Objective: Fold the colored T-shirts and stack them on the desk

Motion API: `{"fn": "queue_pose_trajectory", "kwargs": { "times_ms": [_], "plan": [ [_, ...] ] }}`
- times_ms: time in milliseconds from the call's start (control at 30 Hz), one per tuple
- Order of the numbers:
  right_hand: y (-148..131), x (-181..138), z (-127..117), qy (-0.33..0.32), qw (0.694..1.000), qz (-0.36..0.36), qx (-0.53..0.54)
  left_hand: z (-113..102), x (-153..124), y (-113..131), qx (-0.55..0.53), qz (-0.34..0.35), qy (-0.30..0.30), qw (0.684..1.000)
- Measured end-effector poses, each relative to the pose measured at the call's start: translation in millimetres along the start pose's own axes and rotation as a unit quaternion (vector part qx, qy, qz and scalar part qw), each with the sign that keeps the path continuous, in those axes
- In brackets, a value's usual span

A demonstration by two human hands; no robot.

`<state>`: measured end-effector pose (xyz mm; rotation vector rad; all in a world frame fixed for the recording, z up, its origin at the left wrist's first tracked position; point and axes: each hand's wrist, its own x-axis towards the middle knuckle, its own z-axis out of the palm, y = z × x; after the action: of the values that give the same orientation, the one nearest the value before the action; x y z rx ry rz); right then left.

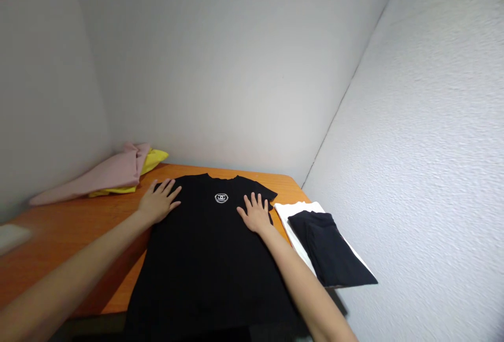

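A black T-shirt (212, 258) lies spread out on the wooden table, its neckline toward the back wall and its lower part reaching the near edge. A round white emblem (221, 198) shows on its chest. My left hand (158, 203) rests with fingers spread at the shirt's left sleeve. On the right side of the chest, near the other sleeve, my right hand (255, 213) lies flat with its fingers apart. Neither hand grips the fabric. The left sleeve is partly hidden under my left hand.
Folded black clothing (334, 253) lies on white cloth (299, 208) at the table's right edge. A pink garment (114, 171) over a yellow one (155, 158) sits at the back left. The orange-brown table (51, 247) is bordered by walls. A blurred pale object (13, 238) is far left.
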<state>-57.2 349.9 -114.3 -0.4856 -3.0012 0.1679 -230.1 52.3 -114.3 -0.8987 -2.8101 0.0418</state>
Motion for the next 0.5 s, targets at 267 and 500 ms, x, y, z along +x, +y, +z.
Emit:
{"fn": "queue_pose_trajectory", "kwargs": {
  "times_ms": [267, 500],
  "plan": [
    [-10, -84, 13, -0.005, 0.997, -0.059, 0.043, 4, -98, 53, -0.069, -0.003, -0.067, 0.995],
    [-7, -88, 8, 0.006, 0.998, -0.056, 0.040, 13, -94, 38, -0.097, 0.016, -0.032, 0.995]
  ]
}}
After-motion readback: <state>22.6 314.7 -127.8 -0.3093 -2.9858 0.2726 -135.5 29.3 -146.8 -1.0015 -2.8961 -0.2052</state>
